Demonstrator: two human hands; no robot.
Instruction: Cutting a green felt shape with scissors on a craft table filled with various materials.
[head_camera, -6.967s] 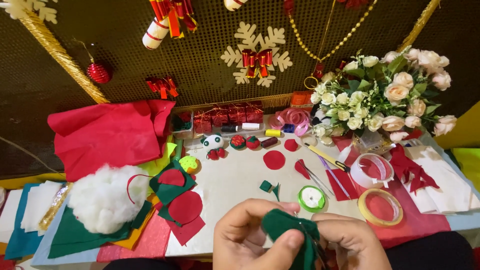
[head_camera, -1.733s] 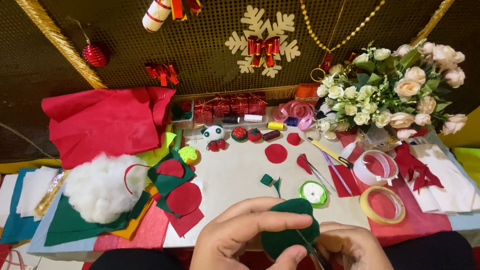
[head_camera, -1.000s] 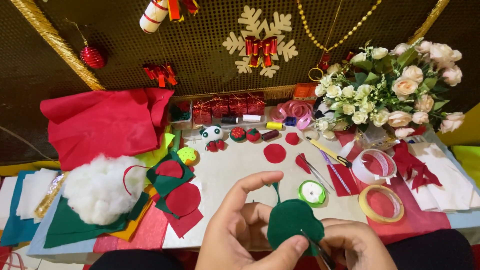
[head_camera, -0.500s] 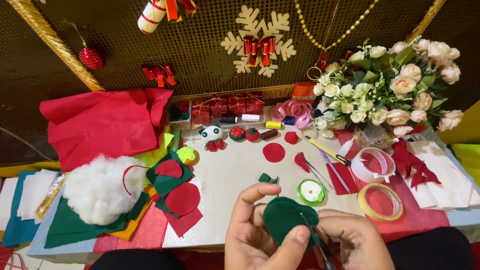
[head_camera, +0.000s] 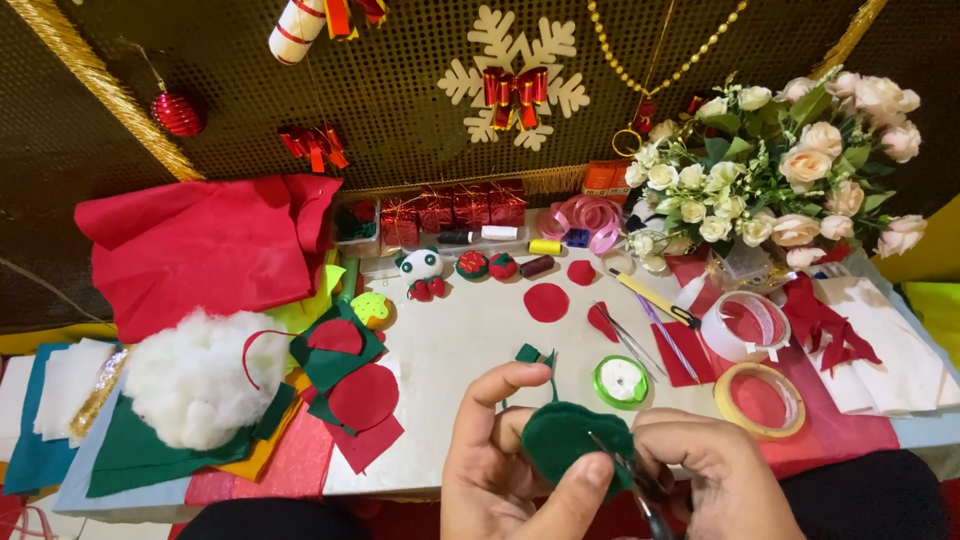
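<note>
My left hand (head_camera: 505, 460) pinches a rounded piece of dark green felt (head_camera: 565, 440) near the table's front edge, thumb in front and fingers behind. A thin strip of green felt trails up from the piece. My right hand (head_camera: 715, 480) grips small scissors (head_camera: 630, 480), whose blades lie against the right side of the felt. A green thread spool (head_camera: 621, 381) stands just beyond my hands.
Red felt circles (head_camera: 546, 301), green and red felt scraps (head_camera: 345, 375), a heap of white stuffing (head_camera: 200, 375) and red cloth (head_camera: 205, 245) lie on the left. Tape rolls (head_camera: 757, 399), a craft knife (head_camera: 655, 297) and a flower bouquet (head_camera: 790, 170) are on the right.
The green felt has turned in my left hand and come lower. The scissors have worked round its edge, leaving a thin strip trailing upward.
</note>
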